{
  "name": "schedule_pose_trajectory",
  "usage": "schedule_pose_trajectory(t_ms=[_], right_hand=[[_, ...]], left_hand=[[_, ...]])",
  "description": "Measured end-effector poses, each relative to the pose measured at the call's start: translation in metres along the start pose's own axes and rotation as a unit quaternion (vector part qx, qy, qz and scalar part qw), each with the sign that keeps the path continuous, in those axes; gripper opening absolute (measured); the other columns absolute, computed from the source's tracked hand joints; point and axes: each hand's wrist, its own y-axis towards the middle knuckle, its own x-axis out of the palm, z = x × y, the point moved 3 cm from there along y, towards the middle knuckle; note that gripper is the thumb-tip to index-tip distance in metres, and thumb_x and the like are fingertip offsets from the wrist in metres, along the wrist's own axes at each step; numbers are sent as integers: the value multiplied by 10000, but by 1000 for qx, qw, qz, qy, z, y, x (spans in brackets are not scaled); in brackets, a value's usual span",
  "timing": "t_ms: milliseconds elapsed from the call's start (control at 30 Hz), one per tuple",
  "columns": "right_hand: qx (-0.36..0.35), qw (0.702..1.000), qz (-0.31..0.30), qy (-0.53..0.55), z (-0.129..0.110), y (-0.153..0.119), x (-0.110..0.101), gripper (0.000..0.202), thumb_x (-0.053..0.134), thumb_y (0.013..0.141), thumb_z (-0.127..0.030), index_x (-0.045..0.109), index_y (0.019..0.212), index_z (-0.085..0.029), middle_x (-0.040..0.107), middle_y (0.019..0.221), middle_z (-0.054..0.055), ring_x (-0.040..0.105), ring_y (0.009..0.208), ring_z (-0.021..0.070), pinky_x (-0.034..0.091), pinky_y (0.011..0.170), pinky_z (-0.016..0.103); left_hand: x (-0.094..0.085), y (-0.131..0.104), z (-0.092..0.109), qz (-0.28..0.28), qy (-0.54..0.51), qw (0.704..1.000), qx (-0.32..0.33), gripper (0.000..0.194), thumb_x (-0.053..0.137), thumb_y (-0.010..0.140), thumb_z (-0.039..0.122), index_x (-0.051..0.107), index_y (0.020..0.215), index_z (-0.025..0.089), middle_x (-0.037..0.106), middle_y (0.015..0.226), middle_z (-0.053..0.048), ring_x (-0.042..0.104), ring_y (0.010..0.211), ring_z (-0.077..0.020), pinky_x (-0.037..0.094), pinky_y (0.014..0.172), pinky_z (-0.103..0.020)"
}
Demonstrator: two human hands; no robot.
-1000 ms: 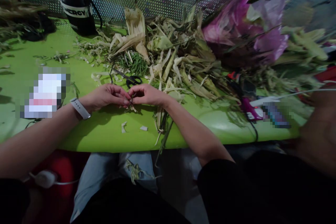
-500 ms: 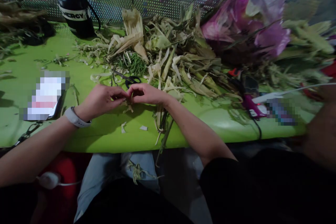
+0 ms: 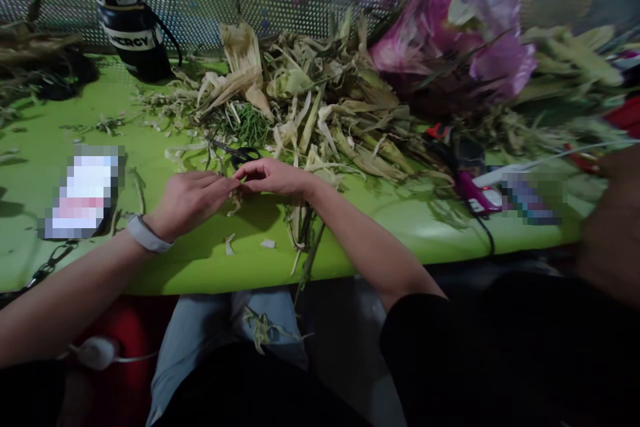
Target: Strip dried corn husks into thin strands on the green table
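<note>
My left hand (image 3: pixel 193 199), with a pale band on its wrist, meets my right hand (image 3: pixel 277 177) fingertip to fingertip over the green table (image 3: pixel 195 270). Both are closed in a pinch. A small, crumpled strip of dried husk (image 3: pixel 234 203) hangs just below the fingertips, held between the two hands; its upper part is hidden by the fingers. Black-handled scissors (image 3: pixel 246 156) lie right behind my hands. Beyond them spreads a heap of dried corn husks (image 3: pixel 370 127), with thin green strands (image 3: pixel 250 123) at its near left side.
A black bottle (image 3: pixel 135 40) stands at the back left before a perforated metal screen (image 3: pixel 210 0). One phone (image 3: pixel 85 193) lies left, another (image 3: pixel 533 200) right beside a magenta device (image 3: pixel 477 197). A pink plastic bag (image 3: pixel 450 33) sits behind. Someone's bare arm (image 3: pixel 610 227) shows at right.
The fingers of my left hand have flattened and drawn closer to my right fingertips, so the gap under them has narrowed. The whole view has shifted slightly.
</note>
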Motion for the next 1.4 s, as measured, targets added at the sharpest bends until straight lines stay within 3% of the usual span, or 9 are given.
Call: schedule_pose_trajectory(t_ms=[100,300,500,800,967,1100,1267,1400], right_hand=[[0,1000,2,23,3,0,0,174,692,822,-229,660,964,-134,670,913,32,604,802,99,493,791,259],[-26,997,24,70,7,2,0,160,730,802,-238,675,917,-140,674,877,24,610,759,86,512,771,256],[-30,996,48,65,10,4,-7,120,722,788,-191,696,886,-126,690,816,18,611,705,75,510,735,236],[-97,988,74,-91,2,-1,-34,135,756,718,-237,760,833,-166,723,910,40,636,832,125,511,811,292],[-37,980,111,-160,1,-9,-53,72,754,689,-217,751,734,-161,681,709,11,586,679,106,466,666,259],[7,987,126,-95,5,-7,-50,65,745,690,-189,724,726,-140,666,666,7,563,624,86,422,584,223],[-6,991,123,45,8,-1,-37,137,735,740,-224,657,807,-133,616,657,-12,521,554,58,294,435,167],[-25,984,141,106,8,0,-35,136,724,761,-213,626,817,-138,620,739,-9,495,542,33,288,418,139]], left_hand=[[2,0,1,-10,90,995,37,292,473,947,328,707,1085,221,741,931,-86,658,795,-198,489,744,-340],[1,-3,-3,-6,108,992,69,292,495,948,282,666,1174,215,746,1042,-85,674,896,-204,498,817,-344],[3,-5,-7,60,129,988,60,274,538,930,300,679,1161,258,771,954,-38,702,789,-166,512,723,-282],[1,1,-10,83,88,993,-5,273,537,902,298,737,1072,223,772,993,-57,723,843,-201,548,747,-305],[3,3,-17,66,60,996,-12,288,517,896,243,754,1055,200,766,1016,-72,715,876,-207,553,785,-319],[8,4,-19,40,62,997,-22,325,464,922,251,748,1053,164,756,1014,-97,702,848,-221,552,788,-362],[11,5,-21,14,99,994,-53,351,422,955,259,731,1062,131,749,976,-116,681,762,-206,547,734,-358],[8,7,-21,59,42,996,-48,276,507,930,274,735,1025,151,749,981,-96,683,805,-201,549,745,-345]])
